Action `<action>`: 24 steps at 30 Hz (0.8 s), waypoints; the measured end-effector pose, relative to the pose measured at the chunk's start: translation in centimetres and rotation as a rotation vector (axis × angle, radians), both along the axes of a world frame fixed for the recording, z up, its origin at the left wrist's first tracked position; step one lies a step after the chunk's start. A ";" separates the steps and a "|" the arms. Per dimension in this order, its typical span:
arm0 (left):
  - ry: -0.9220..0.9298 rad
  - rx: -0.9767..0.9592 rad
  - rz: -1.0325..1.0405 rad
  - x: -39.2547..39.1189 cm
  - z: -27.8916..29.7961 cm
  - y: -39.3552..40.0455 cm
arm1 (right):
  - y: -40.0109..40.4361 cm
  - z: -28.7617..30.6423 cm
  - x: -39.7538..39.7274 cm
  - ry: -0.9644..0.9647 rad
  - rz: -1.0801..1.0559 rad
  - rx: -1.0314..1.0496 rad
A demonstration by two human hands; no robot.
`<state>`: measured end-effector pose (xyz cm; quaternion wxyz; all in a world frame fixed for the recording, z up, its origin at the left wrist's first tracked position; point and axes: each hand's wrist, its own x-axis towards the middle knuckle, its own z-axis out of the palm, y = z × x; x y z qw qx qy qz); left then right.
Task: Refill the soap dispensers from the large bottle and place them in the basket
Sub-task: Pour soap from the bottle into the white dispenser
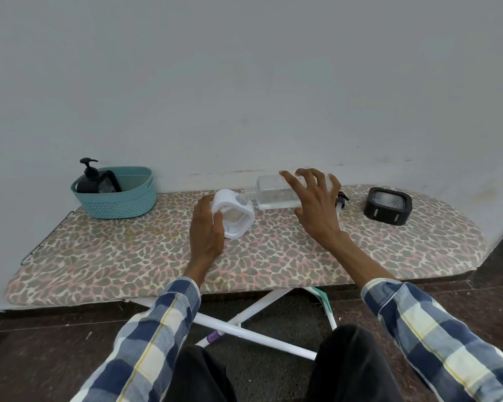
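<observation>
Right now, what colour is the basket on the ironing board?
The basket is teal, a blue-green woven-look plastic, seen in the head view at the board's far left.

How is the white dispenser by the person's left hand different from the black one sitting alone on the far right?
The white dispenser is tilted and gripped by the left hand, with the clear bottle lying with its neck at its top. The black dispenser sits flat and untouched on the ironing board, and its pump lies loose beside it. Both share a squarish frame with a clear panel.
</observation>
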<state>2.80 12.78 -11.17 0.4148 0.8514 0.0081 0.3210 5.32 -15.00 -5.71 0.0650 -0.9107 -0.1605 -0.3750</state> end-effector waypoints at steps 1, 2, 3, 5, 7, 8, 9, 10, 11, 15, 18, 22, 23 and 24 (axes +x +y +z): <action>-0.002 -0.002 0.001 0.0 0.0 0.0 | 0.0 0.1 0.0 -0.003 0.001 -0.001; -0.005 -0.003 0.002 0.0 0.0 0.0 | 0.0 0.1 -0.1 -0.004 0.002 -0.003; -0.007 -0.003 0.002 -0.1 0.0 0.0 | 0.0 0.2 -0.1 -0.003 0.002 -0.006; -0.012 -0.005 -0.002 -0.1 0.0 -0.1 | 0.1 0.3 -0.2 -0.003 0.000 -0.014; -0.014 -0.005 -0.001 -0.2 0.0 -0.1 | 0.1 0.4 -0.2 -0.004 -0.002 -0.022; -0.013 -0.006 0.000 -0.1 0.0 0.0 | 0.1 0.5 -0.1 -0.006 -0.003 -0.026; -0.013 -0.005 0.001 -0.1 0.0 0.0 | 0.0 0.6 -0.1 -0.007 -0.005 -0.031; -0.013 -0.003 0.003 -0.1 0.0 0.0 | 0.0 0.6 -0.1 -0.008 -0.008 -0.038; -0.014 -0.002 0.003 -0.1 0.0 0.0 | 0.0 0.7 0.0 -0.007 -0.010 -0.044; -0.007 -0.017 0.000 -0.1 0.0 0.0 | -0.1 0.9 0.2 -0.009 -0.006 -0.050; -0.008 -0.016 -0.006 -0.1 -0.1 0.1 | 0.0 1.1 0.2 -0.016 -0.006 -0.063; -0.003 -0.017 -0.001 -0.1 -0.1 0.0 | -0.1 1.2 0.3 -0.009 -0.003 -0.076; -0.005 -0.018 -0.002 -0.1 -0.1 0.0 | -0.1 1.3 0.3 -0.007 -0.004 -0.081; -0.009 -0.020 -0.003 -0.2 0.0 -0.1 | -0.1 1.3 0.4 -0.005 -0.005 -0.086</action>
